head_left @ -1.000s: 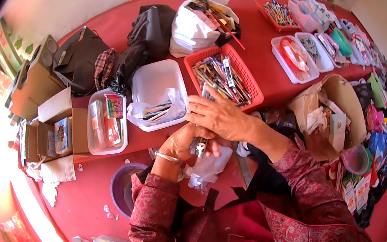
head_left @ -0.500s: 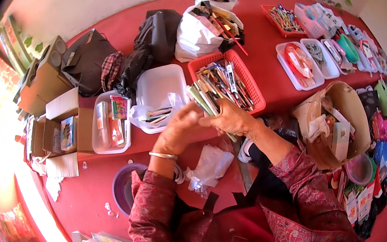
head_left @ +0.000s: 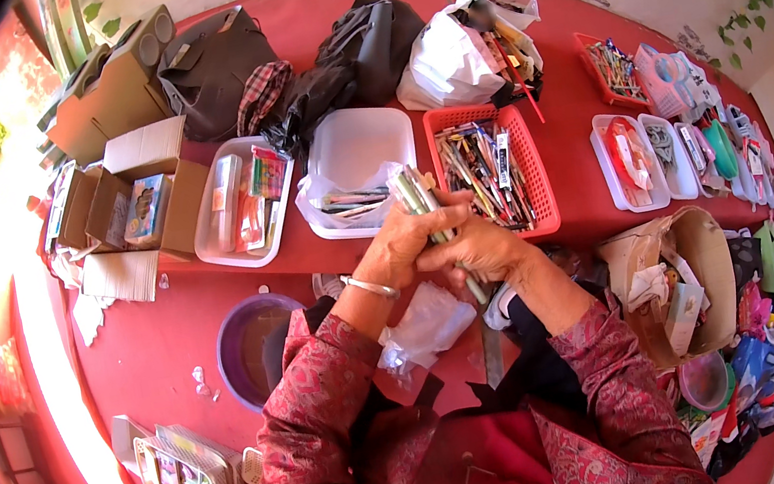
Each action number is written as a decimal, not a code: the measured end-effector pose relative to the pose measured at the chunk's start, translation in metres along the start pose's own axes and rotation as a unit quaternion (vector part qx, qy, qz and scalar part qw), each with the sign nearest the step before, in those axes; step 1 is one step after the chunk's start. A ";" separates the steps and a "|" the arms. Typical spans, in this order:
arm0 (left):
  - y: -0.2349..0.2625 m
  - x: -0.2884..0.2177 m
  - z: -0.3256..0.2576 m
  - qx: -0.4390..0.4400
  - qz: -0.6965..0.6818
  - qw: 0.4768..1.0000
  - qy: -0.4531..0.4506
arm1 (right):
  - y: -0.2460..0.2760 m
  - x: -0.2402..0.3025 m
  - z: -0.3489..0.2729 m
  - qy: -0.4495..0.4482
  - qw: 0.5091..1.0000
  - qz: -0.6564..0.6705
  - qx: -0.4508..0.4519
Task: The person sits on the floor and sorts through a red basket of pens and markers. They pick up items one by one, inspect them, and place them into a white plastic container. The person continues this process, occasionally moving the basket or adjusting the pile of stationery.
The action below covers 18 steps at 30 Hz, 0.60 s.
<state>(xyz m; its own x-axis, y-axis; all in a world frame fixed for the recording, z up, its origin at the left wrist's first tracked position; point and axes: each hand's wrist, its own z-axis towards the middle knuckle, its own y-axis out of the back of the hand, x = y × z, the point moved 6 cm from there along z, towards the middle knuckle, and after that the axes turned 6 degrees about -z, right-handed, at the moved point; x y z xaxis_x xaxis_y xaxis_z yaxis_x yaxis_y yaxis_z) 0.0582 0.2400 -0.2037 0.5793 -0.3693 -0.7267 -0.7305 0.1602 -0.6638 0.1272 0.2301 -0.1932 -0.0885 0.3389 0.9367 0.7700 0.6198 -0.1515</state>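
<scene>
A bundle of slender pale green and whitish pens (head_left: 416, 191) stands tilted between my hands. My left hand (head_left: 400, 248) is closed about its left side, with a silver bangle on the wrist. From the right, my right hand (head_left: 483, 249) wraps round the same bundle, and the lower ends poke out beneath it. Just beyond my hands is a red plastic basket (head_left: 536, 162) filled with loose pens and markers. Left of that sits a clear plastic tub (head_left: 356, 135) holding a plastic bag (head_left: 320, 200) with more pens in it.
Further left are a tub of stationery (head_left: 202, 199) and an open cardboard box (head_left: 187, 211). Dark bags (head_left: 214, 67) and a stuffed white bag (head_left: 447, 60) line the back. A purple basin (head_left: 236, 359) and a large carton (head_left: 710, 236) flank me.
My left hand, blurred beside the bundle before, has moved right and closed on it. The surroundings sit further right at the back as the view has turned a little.
</scene>
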 end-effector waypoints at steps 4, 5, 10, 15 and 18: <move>0.049 -0.043 -0.001 -0.060 0.106 0.992 -0.035 | 0.032 0.016 0.019 0.083 0.994 0.015 -0.070; 0.062 -0.067 -0.008 -0.105 0.176 0.975 -0.083 | 0.041 0.026 0.027 0.141 0.987 0.038 -0.073; 0.153 -0.123 -0.023 -0.402 0.596 0.671 -0.179 | 0.015 0.061 0.085 0.249 0.966 0.031 -0.061; 0.173 -0.101 -0.003 -0.419 0.692 0.574 -0.129 | -0.011 0.032 0.159 0.270 0.961 -0.015 -0.049; 0.225 -0.089 0.004 -0.415 0.691 0.584 -0.095 | -0.022 0.004 0.182 0.223 0.970 -0.087 -0.045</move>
<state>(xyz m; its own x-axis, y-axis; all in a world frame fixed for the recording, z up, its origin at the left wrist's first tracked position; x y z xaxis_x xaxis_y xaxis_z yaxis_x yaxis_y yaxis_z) -0.1565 0.3127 -0.2889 -0.7993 -0.2902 -0.5263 -0.4264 -0.3433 0.8369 -0.0047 0.3469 -0.2435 0.0451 -0.1174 0.9921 0.8215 0.5694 0.0300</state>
